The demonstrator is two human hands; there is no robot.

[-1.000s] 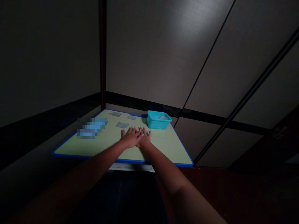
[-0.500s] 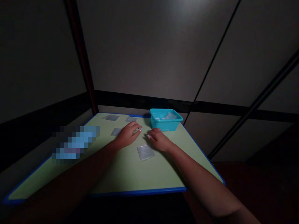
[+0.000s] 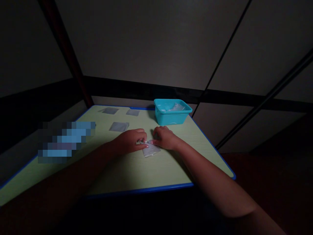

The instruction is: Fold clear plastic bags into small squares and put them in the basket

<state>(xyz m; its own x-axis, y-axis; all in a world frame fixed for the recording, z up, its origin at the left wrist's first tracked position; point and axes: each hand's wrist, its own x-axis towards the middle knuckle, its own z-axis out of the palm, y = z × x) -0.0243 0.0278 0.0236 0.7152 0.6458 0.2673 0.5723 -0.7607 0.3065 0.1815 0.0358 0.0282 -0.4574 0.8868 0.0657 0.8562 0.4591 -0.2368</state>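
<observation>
A small clear plastic bag (image 3: 151,151) lies nearly flat on the table in front of me. At the bag's far left corner, my left hand (image 3: 129,141) pinches the edge between thumb and curled fingers. My right hand (image 3: 167,138) grips the same far edge farther right, its thumb on the plastic. The fingers partly hide this edge. Beyond my left hand, another clear bag (image 3: 119,126) rests on the table. Two more flat bags, one at the far left (image 3: 110,111) and one nearer the middle (image 3: 133,112), lie by the back edge.
A turquoise plastic basket (image 3: 173,117) with clear plastic inside stands at the back right of the pale green table (image 3: 137,174), which has a blue rim. A blurred-out blue item (image 3: 70,138) lies at the left. Dark wall panels (image 3: 146,49) rise behind.
Both hands have come down and toward me onto the near bag, closing on its far edge. My view has tilted slightly, so the table and basket appear higher.
</observation>
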